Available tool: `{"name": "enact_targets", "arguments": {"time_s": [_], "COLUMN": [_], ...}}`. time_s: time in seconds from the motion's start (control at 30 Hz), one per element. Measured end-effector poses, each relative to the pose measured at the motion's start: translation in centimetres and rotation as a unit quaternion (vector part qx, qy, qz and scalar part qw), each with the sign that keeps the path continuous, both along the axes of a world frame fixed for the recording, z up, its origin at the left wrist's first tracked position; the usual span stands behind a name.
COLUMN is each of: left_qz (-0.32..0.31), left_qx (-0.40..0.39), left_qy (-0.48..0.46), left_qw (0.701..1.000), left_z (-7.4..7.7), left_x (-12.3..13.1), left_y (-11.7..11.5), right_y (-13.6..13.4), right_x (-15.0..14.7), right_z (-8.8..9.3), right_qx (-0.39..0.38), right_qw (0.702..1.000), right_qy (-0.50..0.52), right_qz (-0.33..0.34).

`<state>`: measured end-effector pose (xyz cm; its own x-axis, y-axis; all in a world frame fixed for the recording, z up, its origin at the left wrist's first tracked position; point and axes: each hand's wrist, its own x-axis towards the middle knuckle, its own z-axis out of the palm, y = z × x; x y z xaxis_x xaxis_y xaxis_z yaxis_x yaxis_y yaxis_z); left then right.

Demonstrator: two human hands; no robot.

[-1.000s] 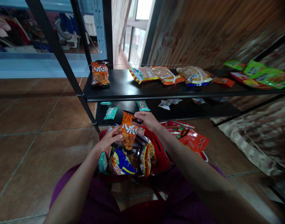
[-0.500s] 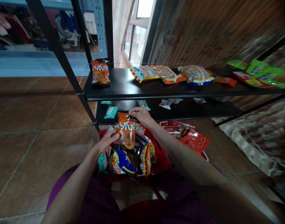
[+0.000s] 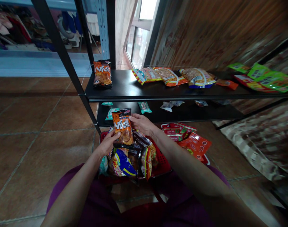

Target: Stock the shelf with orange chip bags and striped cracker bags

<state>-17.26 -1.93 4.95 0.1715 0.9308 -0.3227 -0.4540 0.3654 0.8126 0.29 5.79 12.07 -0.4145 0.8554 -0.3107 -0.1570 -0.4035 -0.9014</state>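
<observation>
An orange and black snack bag [image 3: 122,127] is held between my two hands, tilted slightly over a red basket [image 3: 163,162]. My left hand [image 3: 109,142] grips its lower left side, thumb on the front. My right hand [image 3: 142,124] has its fingers at the bag's upper right edge. Under the held bag, the basket contains several snack packs, among them a blue and yellow bag [image 3: 123,162] and a red and yellow striped bag [image 3: 146,162]. A matching orange and black bag [image 3: 102,74] stands upright on the upper shelf's left end.
On the black upper shelf [image 3: 125,90] lie several snack bags [image 3: 197,78] and green packs [image 3: 272,75]. The lower shelf [image 3: 193,114] carries small teal packets [image 3: 144,107] and clear packets. A second basket with red packs [image 3: 193,145] sits at right. A black shelf post [image 3: 61,53] rises at left.
The orange and black bag has moved slightly up and left, its top edge now showing fully. My right hand has slid lower along its right edge.
</observation>
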Motion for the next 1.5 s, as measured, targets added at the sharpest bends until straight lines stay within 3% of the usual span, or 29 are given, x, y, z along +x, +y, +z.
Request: {"name": "enact_targets", "arguments": {"time_s": [0.17,0.43,0.57,0.7,1.03,1.2,1.33,1.43,1.5], "left_qz": [-0.023,-0.019,-0.049,-0.073,-0.047,-0.019,0.048,0.087,0.098], "left_qx": [0.019,-0.019,-0.024,-0.02,-0.004,-0.003,-0.02,-0.025,-0.029], "left_qy": [-0.017,-0.051,-0.105,-0.134,-0.073,-0.082,-0.092,-0.101,-0.103], "left_qw": [0.999,0.998,0.993,0.988,0.996,0.996,0.994,0.991,0.989], "left_z": [-0.1,0.6,1.2,1.2,0.4,0.8,1.0,0.9,0.8], "left_x": [0.3,0.3,0.2,0.1,1.2,1.2,1.0,0.8,0.9], "left_y": [0.0,0.1,0.3,0.4,0.4,0.5,0.9,1.3,1.5], "right_y": [0.1,0.5,1.2,2.2,2.2,2.0,0.3,-3.0,-5.5], "right_x": [-0.9,-1.0,-0.3,1.0,1.0,0.3,1.0,1.6,1.6], "right_z": [-0.1,-0.6,-1.5,-2.7,-4.6,-4.2,-3.4,-3.6,-4.0], "right_qx": [0.026,0.006,-0.029,-0.011,-0.041,-0.053,-0.115,-0.152,-0.156], "right_qw": [0.998,0.99,0.991,0.992,0.996,0.997,0.992,0.978,0.977], "right_qy": [-0.021,-0.06,-0.035,-0.013,0.026,0.038,-0.018,-0.039,-0.015], "right_qz": [-0.062,-0.124,-0.123,-0.123,-0.08,-0.034,-0.055,-0.138,-0.144]}}
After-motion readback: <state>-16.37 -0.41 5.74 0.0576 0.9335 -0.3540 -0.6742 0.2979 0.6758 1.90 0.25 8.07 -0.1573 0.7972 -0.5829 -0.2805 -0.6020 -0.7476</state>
